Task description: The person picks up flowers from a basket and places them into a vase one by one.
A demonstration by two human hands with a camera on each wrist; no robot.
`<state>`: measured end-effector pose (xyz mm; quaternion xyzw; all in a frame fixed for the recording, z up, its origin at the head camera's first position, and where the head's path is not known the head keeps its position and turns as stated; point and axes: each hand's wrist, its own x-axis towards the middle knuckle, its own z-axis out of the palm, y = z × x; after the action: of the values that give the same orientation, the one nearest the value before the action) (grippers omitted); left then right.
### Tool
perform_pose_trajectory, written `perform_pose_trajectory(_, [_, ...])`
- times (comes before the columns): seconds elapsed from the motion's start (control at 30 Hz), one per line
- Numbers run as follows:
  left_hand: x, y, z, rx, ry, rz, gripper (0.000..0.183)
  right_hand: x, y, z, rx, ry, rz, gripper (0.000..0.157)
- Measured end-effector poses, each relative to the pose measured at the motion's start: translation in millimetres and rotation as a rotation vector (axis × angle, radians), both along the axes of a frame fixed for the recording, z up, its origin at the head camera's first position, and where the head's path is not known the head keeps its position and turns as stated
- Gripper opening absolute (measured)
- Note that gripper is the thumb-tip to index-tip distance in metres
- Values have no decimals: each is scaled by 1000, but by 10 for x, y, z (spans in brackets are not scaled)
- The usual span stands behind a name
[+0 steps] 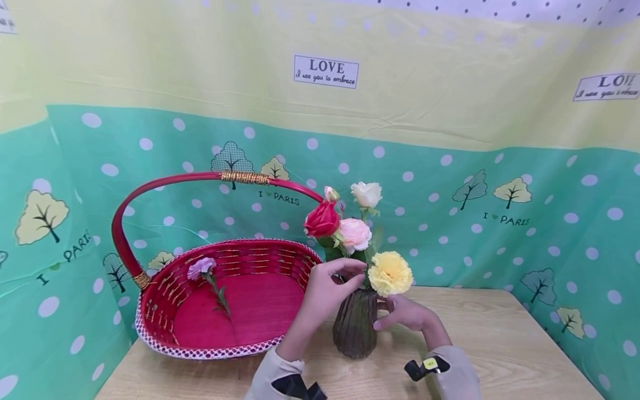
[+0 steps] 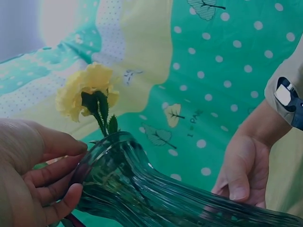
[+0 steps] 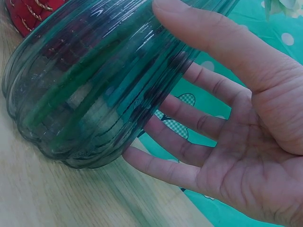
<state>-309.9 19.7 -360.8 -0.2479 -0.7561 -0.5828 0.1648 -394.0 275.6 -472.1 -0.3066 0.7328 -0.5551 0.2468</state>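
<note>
A dark ribbed glass vase (image 1: 354,328) stands upright on the table with flowers in it. They are a red rose (image 1: 322,219), a pink flower (image 1: 354,234), a white rose (image 1: 367,194) and a yellow carnation (image 1: 390,273). At the vase's mouth is my left hand (image 1: 327,289), fingers loosely bent by the rim and stems, with a gap between thumb and forefinger. My right hand (image 1: 411,315) holds the vase from the right. In the right wrist view its thumb (image 3: 208,28) lies across the glass and its fingers (image 3: 189,123) reach behind it. Green stems show through the glass.
Left of the vase is a red woven basket (image 1: 235,351) with a tall arched handle (image 1: 120,233). A purple carnation (image 1: 202,268) lies in it, its stem across the basket floor. Behind the wooden table (image 1: 500,333) hangs a green and yellow printed cloth (image 1: 430,183).
</note>
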Motion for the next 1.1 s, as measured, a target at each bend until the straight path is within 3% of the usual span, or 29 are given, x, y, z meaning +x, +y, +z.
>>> perform_pose_trajectory(0.63, [64, -71, 77, 92, 104, 25, 19, 19, -19, 9, 4, -13, -12, 86])
perform_pose_trajectory(1.1, [95, -102, 113, 153, 93, 40, 19, 8, -8, -13, 3, -25, -8, 90])
